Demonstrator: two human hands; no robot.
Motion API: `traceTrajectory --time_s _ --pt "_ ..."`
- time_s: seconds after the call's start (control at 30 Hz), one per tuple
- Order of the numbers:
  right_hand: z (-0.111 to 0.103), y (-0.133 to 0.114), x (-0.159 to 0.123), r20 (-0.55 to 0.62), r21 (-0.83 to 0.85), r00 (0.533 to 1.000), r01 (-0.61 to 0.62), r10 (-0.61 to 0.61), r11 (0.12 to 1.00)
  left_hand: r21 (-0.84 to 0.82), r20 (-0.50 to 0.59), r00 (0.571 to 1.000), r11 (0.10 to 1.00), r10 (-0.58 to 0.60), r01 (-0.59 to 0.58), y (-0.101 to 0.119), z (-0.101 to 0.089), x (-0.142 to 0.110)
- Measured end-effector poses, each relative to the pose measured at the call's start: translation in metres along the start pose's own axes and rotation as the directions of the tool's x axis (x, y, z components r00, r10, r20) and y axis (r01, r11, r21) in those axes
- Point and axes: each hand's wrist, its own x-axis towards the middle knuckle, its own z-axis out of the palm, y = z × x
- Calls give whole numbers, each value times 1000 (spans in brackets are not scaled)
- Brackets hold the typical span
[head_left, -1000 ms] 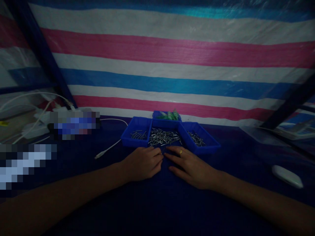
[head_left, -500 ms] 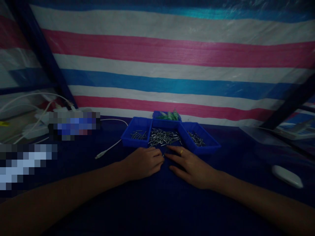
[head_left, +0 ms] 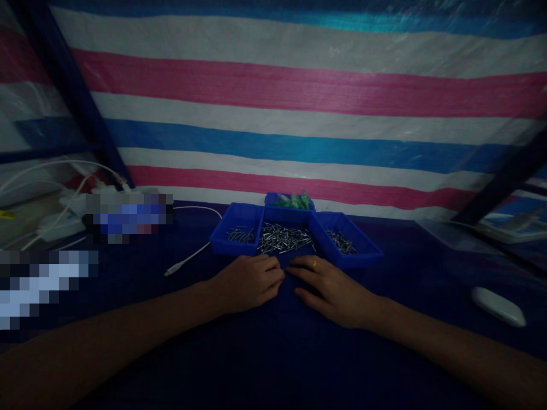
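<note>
Metal pins [head_left: 285,238] look light, stiff, probably slippery; best pinched mid-shaft; left hand [head_left: 252,283] curled, can't tell if pinching; right hand [head_left: 331,291] fingers slightly spread

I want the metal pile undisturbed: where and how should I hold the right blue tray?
Probably pinch the right blue tray by its right rim, from the right: that raised side stands free, while the metal pile lies beside its left.

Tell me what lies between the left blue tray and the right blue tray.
In the head view, a loose heap of thin metal pieces fills much of the stretch between the left blue tray and the right blue tray.
</note>
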Motion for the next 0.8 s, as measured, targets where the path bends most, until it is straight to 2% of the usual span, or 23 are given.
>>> traceTrajectory --time_s 0.23,0.8 --pt "-1 0 0 -13 25 1000 21 -21 999 19 -20 998 998 -58 58 3 0 1" --pt "-4 -2 0 13 77 995 101 -102 992 41 -14 995 994 -99 100 3 -2 2"
